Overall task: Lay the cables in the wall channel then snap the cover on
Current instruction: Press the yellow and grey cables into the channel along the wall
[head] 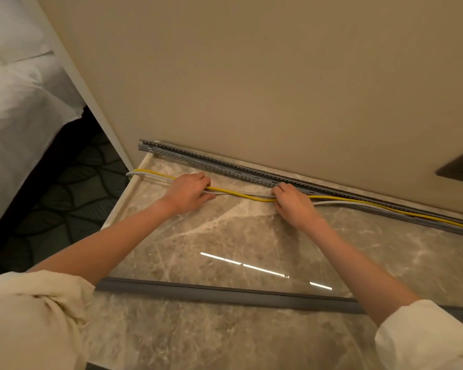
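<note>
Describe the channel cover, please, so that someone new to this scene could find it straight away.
Start at the marble counter that runs along the beige wall. The cover is the long dark grey strip lying flat across the counter's near part, close to the person and partly under their forearms. Unlike the slotted channel at the foot of the wall, it is plain, and no cables touch it.
</note>
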